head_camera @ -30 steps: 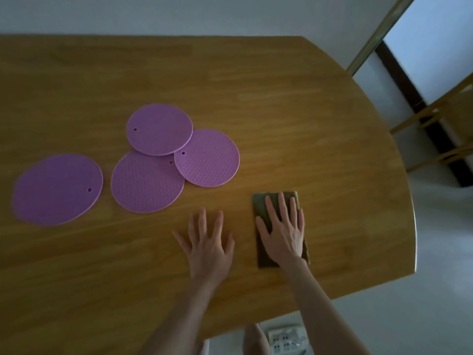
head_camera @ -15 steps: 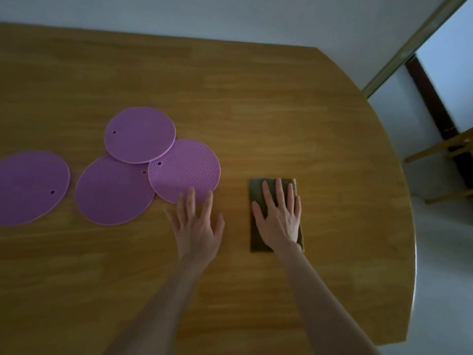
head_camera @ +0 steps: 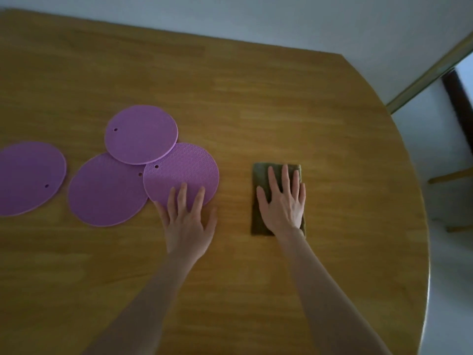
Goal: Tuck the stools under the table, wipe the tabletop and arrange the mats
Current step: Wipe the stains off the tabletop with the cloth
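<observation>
Left hand [head_camera: 188, 221] moved forward off bare wood onto near edge of textured mat [head_camera: 184, 165], fingers straight, tips resting on it | right hand [head_camera: 282, 206] flat on olive cloth [head_camera: 258, 175], fingers extended (no curl) | textured mat overlaps lower mat [head_camera: 105, 190], smooth mat [head_camera: 140, 134] tops both | fourth mat [head_camera: 28, 178] apart, far left | all on wooden table [head_camera: 281, 111]

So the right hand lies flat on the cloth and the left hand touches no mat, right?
Not quite: in the head view the left hand has fingers on the nearest purple mat. The right hand is flat on the cloth.
</observation>
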`<state>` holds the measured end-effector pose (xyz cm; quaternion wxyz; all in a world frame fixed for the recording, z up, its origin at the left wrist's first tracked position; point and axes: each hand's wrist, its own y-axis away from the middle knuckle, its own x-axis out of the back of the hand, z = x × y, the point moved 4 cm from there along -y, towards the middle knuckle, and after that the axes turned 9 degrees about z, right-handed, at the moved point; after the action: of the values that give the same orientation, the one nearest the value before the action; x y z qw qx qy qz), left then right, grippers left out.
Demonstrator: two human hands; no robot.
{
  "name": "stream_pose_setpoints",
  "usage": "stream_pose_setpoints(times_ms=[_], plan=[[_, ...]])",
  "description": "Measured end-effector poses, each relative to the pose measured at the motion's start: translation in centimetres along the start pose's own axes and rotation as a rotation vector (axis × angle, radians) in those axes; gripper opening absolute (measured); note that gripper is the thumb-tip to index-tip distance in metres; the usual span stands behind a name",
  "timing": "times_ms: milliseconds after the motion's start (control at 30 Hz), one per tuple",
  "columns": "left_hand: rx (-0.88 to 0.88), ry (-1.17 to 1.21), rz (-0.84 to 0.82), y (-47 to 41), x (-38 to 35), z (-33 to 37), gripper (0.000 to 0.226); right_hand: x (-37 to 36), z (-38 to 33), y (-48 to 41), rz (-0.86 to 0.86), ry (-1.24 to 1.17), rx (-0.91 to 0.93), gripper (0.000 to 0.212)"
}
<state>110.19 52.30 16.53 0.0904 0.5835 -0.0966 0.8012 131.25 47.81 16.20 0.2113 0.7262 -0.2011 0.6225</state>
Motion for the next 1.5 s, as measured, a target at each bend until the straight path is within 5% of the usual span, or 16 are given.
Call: stream_pose_setpoints(times_ms=[233, 433, 867, 1067, 1267, 1500], plan=[[-0.03, -0.007, 0.043, -4.6, -0.6, 2.2, 0.064, -0.5, -5.0, -1.6, 0.025, -0.055, 0.17, 0.062], [-0.055, -0.039, 0.017, -8.7, -1.0, 2.8, 0.057, -0.3, -3.6, -5.6, 0.019, -0.025, 0.032, 0.06], [-0.015, -0.131, -0.043, -9.4, -1.9, 2.5, 0.065, -0.4, -6.0, -8.9, 0.023, -0.034, 0.154, 0.06], [-0.009, -0.142, -0.056, -9.6, -1.9, 2.5, 0.066, 0.2, -2.7, -10.4, 0.051, 0.002, -0.029, 0.062], [-0.013, -0.158, -0.067, -9.7, -1.9, 2.5, 0.068, -0.1, -6.7, -11.7, 0.011, -0.038, 0.127, 0.062], [-0.017, -0.177, -0.08, -9.7, -1.8, 2.6, 0.069, 0.1, -4.5, -10.9, 0.02, -0.002, 0.013, 0.065]])
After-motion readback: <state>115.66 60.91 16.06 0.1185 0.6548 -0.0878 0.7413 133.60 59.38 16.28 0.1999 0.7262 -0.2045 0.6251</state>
